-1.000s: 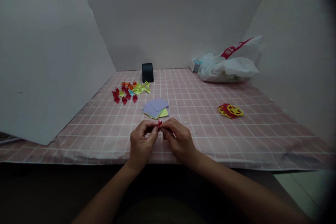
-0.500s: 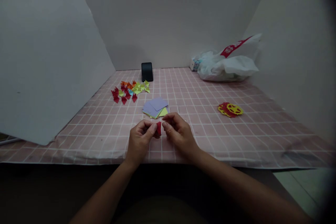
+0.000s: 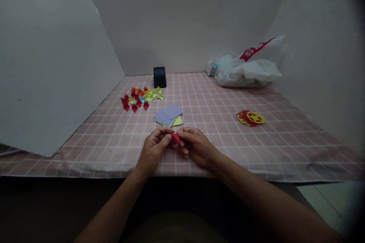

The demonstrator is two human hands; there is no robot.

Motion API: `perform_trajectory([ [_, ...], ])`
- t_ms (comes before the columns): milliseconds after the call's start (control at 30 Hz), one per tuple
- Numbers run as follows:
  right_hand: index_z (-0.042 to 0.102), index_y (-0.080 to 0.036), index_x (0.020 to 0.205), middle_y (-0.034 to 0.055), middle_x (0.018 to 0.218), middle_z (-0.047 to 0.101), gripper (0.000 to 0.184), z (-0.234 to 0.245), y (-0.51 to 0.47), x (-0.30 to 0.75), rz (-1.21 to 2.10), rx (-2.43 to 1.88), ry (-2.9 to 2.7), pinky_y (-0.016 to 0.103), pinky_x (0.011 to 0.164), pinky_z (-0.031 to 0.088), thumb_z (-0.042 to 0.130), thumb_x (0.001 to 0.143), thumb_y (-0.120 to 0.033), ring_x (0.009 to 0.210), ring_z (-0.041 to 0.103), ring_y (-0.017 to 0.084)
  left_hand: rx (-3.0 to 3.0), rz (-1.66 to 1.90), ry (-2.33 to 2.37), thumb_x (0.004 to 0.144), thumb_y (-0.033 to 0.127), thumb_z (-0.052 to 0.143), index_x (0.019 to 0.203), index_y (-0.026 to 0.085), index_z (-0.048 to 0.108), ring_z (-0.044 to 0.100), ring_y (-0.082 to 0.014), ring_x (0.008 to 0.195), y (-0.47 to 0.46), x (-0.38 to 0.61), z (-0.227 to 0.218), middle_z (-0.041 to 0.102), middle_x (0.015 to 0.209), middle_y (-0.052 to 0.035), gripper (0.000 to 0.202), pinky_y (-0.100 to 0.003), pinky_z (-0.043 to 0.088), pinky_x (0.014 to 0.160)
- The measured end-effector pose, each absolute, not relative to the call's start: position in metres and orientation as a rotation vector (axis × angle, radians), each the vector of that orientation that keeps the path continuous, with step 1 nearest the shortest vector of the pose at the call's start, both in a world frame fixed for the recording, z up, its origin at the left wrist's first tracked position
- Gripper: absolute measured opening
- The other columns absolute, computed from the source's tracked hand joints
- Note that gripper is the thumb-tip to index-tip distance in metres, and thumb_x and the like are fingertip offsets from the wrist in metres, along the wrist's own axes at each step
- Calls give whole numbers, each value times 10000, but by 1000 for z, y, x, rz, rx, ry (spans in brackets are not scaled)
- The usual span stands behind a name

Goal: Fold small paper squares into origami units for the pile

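Note:
A small folded piece of red paper (image 3: pixel 176 138) is pinched between both my hands just above the pink checked tablecloth (image 3: pixel 216 98). My left hand (image 3: pixel 155 150) grips its left side with thumb and fingers closed. My right hand (image 3: pixel 196 146) holds the right side, fingers curled. Just beyond my hands lies a small stack of square papers (image 3: pixel 169 115), lilac on top with yellow-green under it.
A scatter of small folded paper shapes (image 3: pixel 141 98) in red, orange, yellow and blue lies at the back left. A dark phone (image 3: pixel 159 77) stands by the back wall. A white plastic bag (image 3: pixel 248 70) sits back right. Red and yellow paper cut-outs (image 3: pixel 250 118) lie to the right.
The red paper has turned from upright between my fingertips to lying lower and slanted. Both hands have dropped slightly toward the cloth and closed in on it.

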State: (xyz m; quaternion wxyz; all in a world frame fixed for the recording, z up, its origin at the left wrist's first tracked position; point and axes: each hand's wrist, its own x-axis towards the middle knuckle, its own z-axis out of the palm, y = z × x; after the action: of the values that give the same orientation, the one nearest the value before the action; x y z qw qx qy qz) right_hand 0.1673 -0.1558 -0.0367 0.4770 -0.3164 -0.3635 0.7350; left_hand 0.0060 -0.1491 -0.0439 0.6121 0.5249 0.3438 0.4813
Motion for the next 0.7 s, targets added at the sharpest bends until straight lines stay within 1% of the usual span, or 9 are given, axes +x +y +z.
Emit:
perform_trajectory([
  [67, 563, -172, 637, -60, 521, 539, 260, -35, -156, 168, 1837, -752, -862, 173, 349, 290, 735, 759, -325, 365, 417, 48, 1207, 1107, 767, 859, 273, 701, 1042, 177, 682, 661, -131, 685, -149, 6, -45, 723, 791, -22, 207, -262, 536, 696],
  [200, 571, -170, 620, -64, 493, 522, 269, -32, -156, 167, 1831, -769, -880, 170, 340, 269, 733, 760, -333, 350, 387, 41, 1225, 1103, 742, 844, 240, 714, 1005, 173, 693, 675, -127, 713, -150, 5, -45, 739, 831, -31, 176, -254, 545, 710],
  [367, 581, -173, 682, -49, 532, 560, 253, -30, -156, 168, 1840, -805, -897, 168, 335, 260, 724, 778, -358, 352, 384, 41, 1213, 1068, 706, 830, 215, 722, 1005, 171, 677, 704, -148, 739, -152, 6, -42, 756, 820, -36, 186, -281, 563, 741],
  [500, 610, -163, 722, -58, 521, 540, 227, -32, -156, 169, 1863, -778, -906, 164, 334, 255, 729, 778, -348, 351, 375, 39, 1256, 1068, 703, 809, 184, 739, 986, 166, 690, 703, -135, 753, -152, 6, -40, 759, 830, -29, 184, -250, 558, 737],
  [600, 621, -154, 739, -58, 524, 531, 218, -35, -156, 169, 1865, -758, -906, 159, 343, 253, 724, 794, -338, 357, 377, 35, 1278, 1067, 711, 845, 205, 709, 1007, 164, 704, 694, -124, 744, -152, 5, -40, 758, 852, -31, 167, -238, 552, 732],
  [700, 615, -150, 728, -61, 518, 508, 217, -35, -155, 170, 1885, -733, -891, 154, 360, 261, 722, 803, -324, 372, 383, 32, 1274, 1054, 678, 860, 226, 692, 1027, 165, 710, 696, -131, 749, -152, 4, -41, 756, 849, -31, 179, -251, 555, 748],
])
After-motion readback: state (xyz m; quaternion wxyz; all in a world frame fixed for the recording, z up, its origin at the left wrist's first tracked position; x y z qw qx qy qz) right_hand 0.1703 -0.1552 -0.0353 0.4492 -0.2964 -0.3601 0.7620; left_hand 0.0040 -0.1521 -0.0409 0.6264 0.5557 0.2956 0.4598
